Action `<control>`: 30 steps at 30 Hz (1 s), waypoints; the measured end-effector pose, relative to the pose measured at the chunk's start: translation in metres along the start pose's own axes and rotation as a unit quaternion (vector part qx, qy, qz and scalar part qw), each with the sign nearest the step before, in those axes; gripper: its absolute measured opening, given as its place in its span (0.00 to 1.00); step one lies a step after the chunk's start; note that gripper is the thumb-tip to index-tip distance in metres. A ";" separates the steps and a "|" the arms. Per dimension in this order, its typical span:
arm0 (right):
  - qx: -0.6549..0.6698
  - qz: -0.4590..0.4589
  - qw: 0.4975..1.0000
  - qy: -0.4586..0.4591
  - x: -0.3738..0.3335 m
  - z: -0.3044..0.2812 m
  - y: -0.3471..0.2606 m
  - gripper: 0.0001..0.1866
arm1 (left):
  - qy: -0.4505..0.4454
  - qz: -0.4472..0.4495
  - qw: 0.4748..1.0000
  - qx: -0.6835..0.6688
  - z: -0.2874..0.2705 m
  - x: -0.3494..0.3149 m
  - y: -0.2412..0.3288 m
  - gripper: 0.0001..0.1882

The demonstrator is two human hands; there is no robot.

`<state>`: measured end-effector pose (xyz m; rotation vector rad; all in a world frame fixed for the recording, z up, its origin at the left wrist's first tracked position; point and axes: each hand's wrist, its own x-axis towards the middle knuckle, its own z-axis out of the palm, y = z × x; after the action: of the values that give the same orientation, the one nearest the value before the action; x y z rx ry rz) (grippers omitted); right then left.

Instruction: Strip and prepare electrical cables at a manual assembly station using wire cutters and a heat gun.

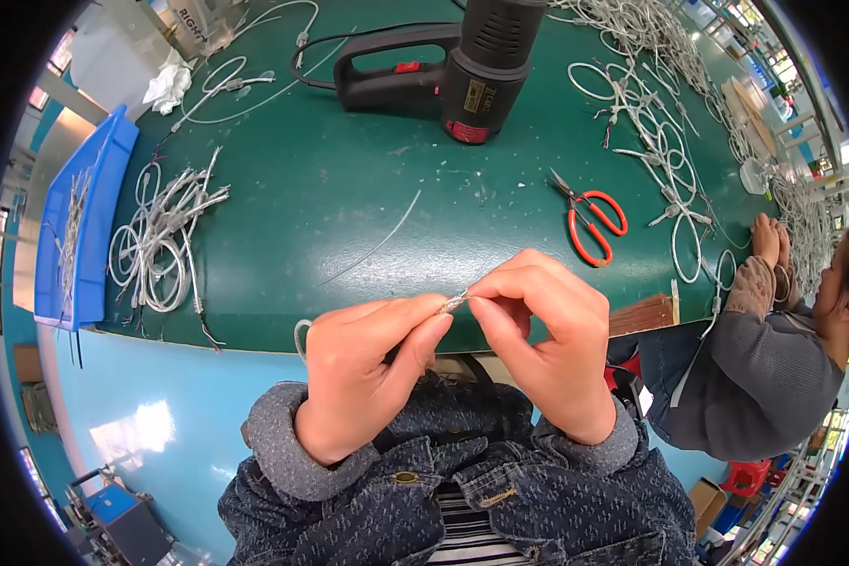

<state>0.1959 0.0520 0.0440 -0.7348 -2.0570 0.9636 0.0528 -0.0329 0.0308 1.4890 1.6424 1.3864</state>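
My left hand (pixel 373 363) pinches a thin cable (pixel 456 301) close to its end, where silvery braided strands show. A pale loop of cable comes out behind that hand. The fingertips of my right hand (pixel 557 330) close on the strands at the cable's tip, almost touching the left fingertips. Both hands are just over the near edge of the green table (pixel 283 217). Beyond them lies a loose thin strip of clear wire or sleeve (pixel 377 240). To the right of it, scissors with red handles (pixel 590 222) rest with their blades pointing away.
A black heat gun (pixel 486 75) stands at the far middle. At the left are a bundle of white cables (pixel 165 236) and a blue bin (pixel 85 226). Many cables (pixel 665 151) cover the right side, where a co-worker (pixel 764 349) sits. A wooden block (pixel 641 315) lies near the edge.
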 end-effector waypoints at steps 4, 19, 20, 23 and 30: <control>-0.010 -0.001 1.000 -0.002 0.000 -0.001 -0.002 0.06 | -0.001 0.003 1.000 -0.003 0.001 -0.001 -0.001 0.05; -0.101 0.030 0.994 -0.027 0.042 -0.018 0.041 0.07 | -0.014 -0.124 0.979 -0.161 -0.015 -0.008 -0.013 0.06; -0.143 0.005 0.989 -0.047 0.051 -0.015 0.050 0.07 | -0.017 -0.135 0.975 -0.174 -0.018 -0.008 -0.012 0.06; -0.220 -0.037 0.973 -0.059 0.073 -0.001 0.081 0.07 | -0.032 -0.145 0.968 -0.202 -0.015 -0.002 -0.015 0.06; -0.101 -0.038 0.988 -0.112 0.076 0.020 0.046 0.07 | 0.032 -0.116 0.968 -0.222 -0.020 0.003 -0.022 0.06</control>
<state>0.1452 0.1250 0.0262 -0.6713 -2.3881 0.8335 0.0255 -0.0342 0.0182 0.9741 1.3701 1.5521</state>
